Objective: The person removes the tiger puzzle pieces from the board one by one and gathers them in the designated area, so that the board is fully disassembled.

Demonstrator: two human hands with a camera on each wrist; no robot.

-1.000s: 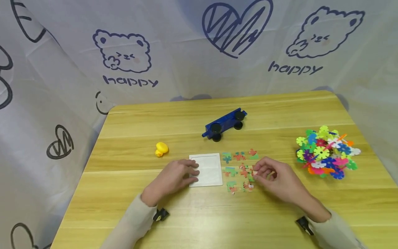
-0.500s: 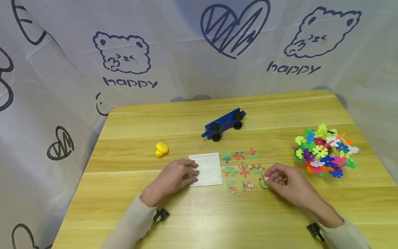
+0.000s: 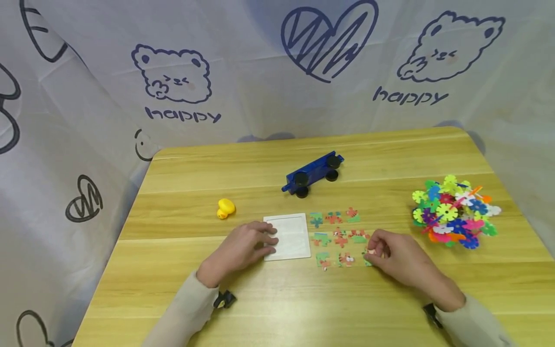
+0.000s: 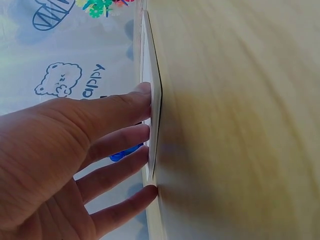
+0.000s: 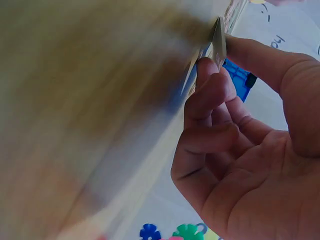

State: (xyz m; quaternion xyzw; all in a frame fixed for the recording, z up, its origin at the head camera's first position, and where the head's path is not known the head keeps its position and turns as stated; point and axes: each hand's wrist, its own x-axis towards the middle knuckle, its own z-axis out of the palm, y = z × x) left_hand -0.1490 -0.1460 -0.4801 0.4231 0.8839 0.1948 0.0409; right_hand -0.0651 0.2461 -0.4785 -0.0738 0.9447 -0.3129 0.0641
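My left hand (image 3: 240,246) rests along the left edge of a white square puzzle tray (image 3: 292,238), fingers loosely extended. In the left wrist view its thumb and fingertips touch the rim of the tray (image 4: 156,92). Between thumb and index finger, my right hand (image 3: 401,255) pinches a jigsaw piece (image 3: 368,260), mostly hidden by the fingers. The right wrist view shows that piece (image 5: 219,44) edge-on and tilted, close to the tabletop. Beside the tray, several other jigsaw pieces (image 3: 340,237), orange and green, lie in three spaced rows.
A yellow toy duck (image 3: 225,208) lies left of the tray. Behind the pieces is a blue toy wagon (image 3: 313,172) with black wheels. A heap of colourful flower-shaped discs (image 3: 453,212) stands at the right. A printed cloth (image 3: 269,96) hangs behind the wooden table (image 3: 295,308).
My right hand drew a piece away to the right from the middle row, then brought it slightly left to the end of the front row. My left hand stayed on the tray.
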